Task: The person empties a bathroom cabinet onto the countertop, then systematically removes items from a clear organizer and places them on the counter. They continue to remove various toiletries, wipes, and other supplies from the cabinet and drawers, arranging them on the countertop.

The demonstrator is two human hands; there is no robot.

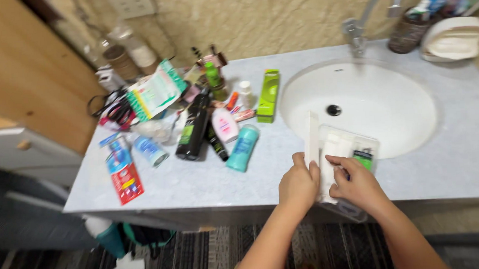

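**2 hands at a clear box beside the sink**

The left hand [298, 185] is closed around the lower end of a flat white lid [311, 139], which stands upright on its edge at the left side of a clear plastic box [347, 145]. The right hand [357, 185] rests on the box from the near side, with its fingers [339, 162] curled onto the white packets inside; whether it pinches one of them or only touches them cannot be told. The box sits on the grey counter [454, 161], at the front rim of the white sink [368, 97] and partly over it. A small green item [364, 158] lies in the right part of the box.

To the left, well apart from the hands, toiletries lie in a loose heap on the counter: a teal bottle [243, 148], a black bottle [193, 132], a small pink and white bottle [225, 124], a green carton [268, 95] near the sink's left edge, and a red and blue tube [122, 176] close to the counter's front left corner. The tap [357, 33] rises behind the sink. In the far right corner stand a dark cup with brushes [409, 30] and a white soap dish [453, 38].
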